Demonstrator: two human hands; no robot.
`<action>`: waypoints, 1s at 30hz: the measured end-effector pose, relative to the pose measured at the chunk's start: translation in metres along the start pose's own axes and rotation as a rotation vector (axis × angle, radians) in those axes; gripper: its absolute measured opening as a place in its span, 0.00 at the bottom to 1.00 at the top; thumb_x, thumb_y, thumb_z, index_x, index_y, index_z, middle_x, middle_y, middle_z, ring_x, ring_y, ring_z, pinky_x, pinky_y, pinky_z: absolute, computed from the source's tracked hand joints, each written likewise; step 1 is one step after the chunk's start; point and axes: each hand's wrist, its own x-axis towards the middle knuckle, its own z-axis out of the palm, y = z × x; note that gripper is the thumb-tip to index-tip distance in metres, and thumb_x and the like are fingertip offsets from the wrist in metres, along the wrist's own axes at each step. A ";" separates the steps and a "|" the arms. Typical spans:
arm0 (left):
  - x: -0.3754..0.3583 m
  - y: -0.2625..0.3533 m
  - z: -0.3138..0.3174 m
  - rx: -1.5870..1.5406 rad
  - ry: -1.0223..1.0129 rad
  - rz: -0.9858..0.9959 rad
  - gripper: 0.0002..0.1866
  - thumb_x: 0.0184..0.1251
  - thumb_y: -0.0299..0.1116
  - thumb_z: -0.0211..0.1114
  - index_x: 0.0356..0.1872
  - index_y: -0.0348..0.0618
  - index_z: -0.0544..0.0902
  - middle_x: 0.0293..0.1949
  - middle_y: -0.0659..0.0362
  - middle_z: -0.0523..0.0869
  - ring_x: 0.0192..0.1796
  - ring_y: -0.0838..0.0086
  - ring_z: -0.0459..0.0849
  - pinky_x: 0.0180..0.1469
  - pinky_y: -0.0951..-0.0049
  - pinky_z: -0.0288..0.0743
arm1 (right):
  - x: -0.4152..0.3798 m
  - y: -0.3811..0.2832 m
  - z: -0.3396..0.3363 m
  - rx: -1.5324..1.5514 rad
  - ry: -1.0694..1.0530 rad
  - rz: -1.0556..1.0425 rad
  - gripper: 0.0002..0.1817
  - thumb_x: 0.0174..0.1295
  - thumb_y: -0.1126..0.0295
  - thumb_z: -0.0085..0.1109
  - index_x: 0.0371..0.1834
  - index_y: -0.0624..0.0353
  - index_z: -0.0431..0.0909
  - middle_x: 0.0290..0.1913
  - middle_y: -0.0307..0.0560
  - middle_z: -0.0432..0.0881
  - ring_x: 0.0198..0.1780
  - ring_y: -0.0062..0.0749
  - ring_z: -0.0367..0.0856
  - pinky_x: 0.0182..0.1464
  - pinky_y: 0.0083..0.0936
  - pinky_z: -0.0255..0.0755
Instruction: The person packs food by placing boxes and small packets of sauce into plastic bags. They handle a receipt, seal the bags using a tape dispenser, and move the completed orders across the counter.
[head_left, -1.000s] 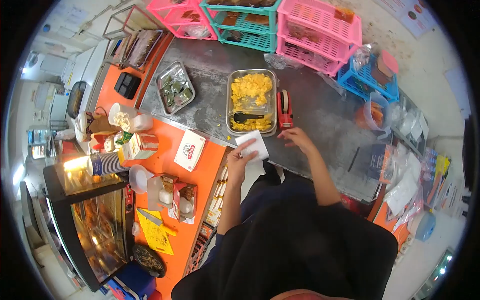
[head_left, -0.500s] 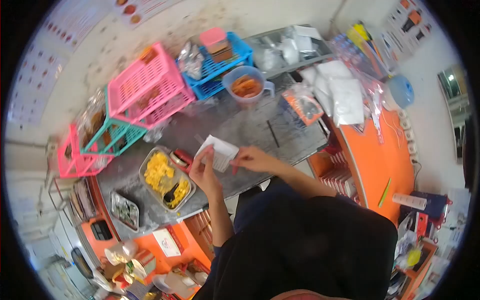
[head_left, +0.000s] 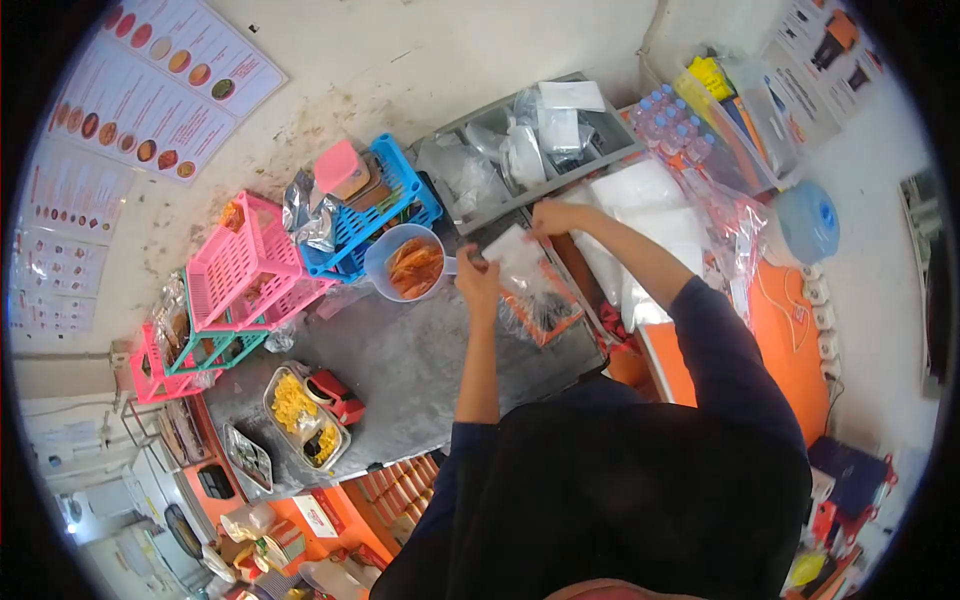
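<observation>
A small white paper slip [head_left: 508, 248] lies between my two hands, above a clear plastic pack with orange print [head_left: 548, 305] on the grey counter. My left hand [head_left: 478, 278] is closed at its left edge, fingers curled. At its upper right corner, my right hand [head_left: 553, 219] is closed, its fingertips pointing down and seeming to pinch the paper. Just left of my left hand stands a clear jug [head_left: 376, 262] holding orange-brown food pieces. Farther left on the counter, a metal tray [head_left: 340, 440] contains yellow food, with a red object [head_left: 338, 398] beside it.
A grey divided bin [head_left: 470, 215] with plastic bags and white packets stands at the back. Blue [head_left: 345, 250] and pink [head_left: 235, 262] baskets line the wall. White bags [head_left: 665, 240] are stacked at the right, near water bottles [head_left: 672, 125]. A smaller foil tray [head_left: 247, 457] sits front left.
Both hands have moved right and farther back with the white paper, from the counter's front middle to the orange-printed pack. The camera view has shifted too.
</observation>
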 end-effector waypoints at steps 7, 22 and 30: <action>-0.019 -0.038 -0.004 0.176 -0.151 -0.303 0.13 0.52 0.22 0.64 0.38 0.46 0.74 0.19 0.60 0.78 0.23 0.73 0.78 0.28 0.73 0.71 | -0.004 -0.007 0.000 0.026 -0.342 0.118 0.28 0.62 0.42 0.53 0.29 0.59 0.85 0.15 0.47 0.73 0.22 0.32 0.76 0.25 0.30 0.68; -0.068 -0.103 0.008 -0.816 0.010 -0.928 0.08 0.61 0.24 0.60 0.41 0.42 0.74 0.33 0.63 0.78 0.33 0.80 0.76 0.33 0.76 0.71 | -0.007 0.038 0.075 0.601 0.367 -0.033 0.23 0.54 0.75 0.63 0.53 0.51 0.69 0.35 0.39 0.73 0.35 0.29 0.72 0.36 0.25 0.67; -0.081 -0.086 -0.029 0.216 0.573 -0.124 0.10 0.59 0.20 0.55 0.42 0.36 0.70 0.38 0.55 0.73 0.41 0.67 0.72 0.48 0.67 0.68 | -0.089 -0.114 0.097 0.039 0.552 -0.103 0.15 0.60 0.60 0.52 0.45 0.54 0.78 0.40 0.52 0.82 0.43 0.45 0.82 0.45 0.43 0.73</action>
